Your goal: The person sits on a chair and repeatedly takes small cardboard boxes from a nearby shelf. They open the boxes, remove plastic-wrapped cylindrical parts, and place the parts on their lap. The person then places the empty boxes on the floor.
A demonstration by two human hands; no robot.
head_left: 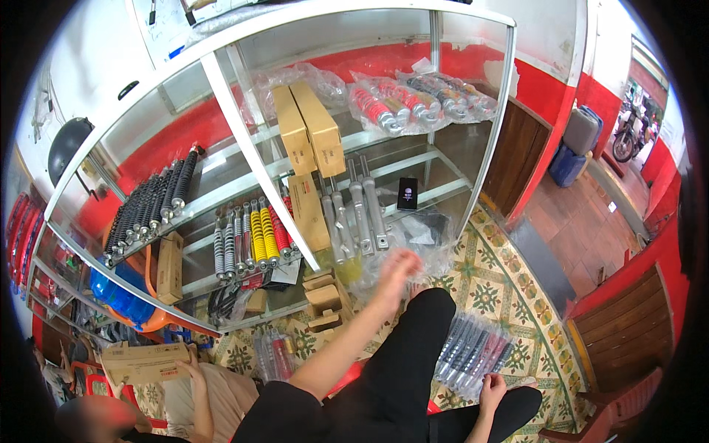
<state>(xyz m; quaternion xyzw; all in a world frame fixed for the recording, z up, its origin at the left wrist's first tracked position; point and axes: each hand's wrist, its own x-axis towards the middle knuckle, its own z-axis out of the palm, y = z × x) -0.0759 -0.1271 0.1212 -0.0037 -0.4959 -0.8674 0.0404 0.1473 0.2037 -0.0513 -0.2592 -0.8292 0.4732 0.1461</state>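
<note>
My left hand (400,271), blurred, reaches forward over clear plastic wrapping (371,279) at the foot of the glass display cabinet; whether it grips anything is unclear. My right hand (492,387) rests by my right knee with its fingers curled, close to a row of plastic-wrapped shock absorbers (473,351) on the tiled floor. Ahead, silver fork tubes (363,213) stand on the lower shelf beside a dark phone (407,194). Above them lie two long cardboard boxes (316,127) and bagged red-spring shock absorbers (382,102).
At the lower left a co-worker holds a cardboard box (147,362). Open cartons (324,302) stand on the floor beside the cabinet's metal frame (260,171). More wrapped shock absorbers (274,351) lie between us. A red plastic chair (615,412) is at the lower right.
</note>
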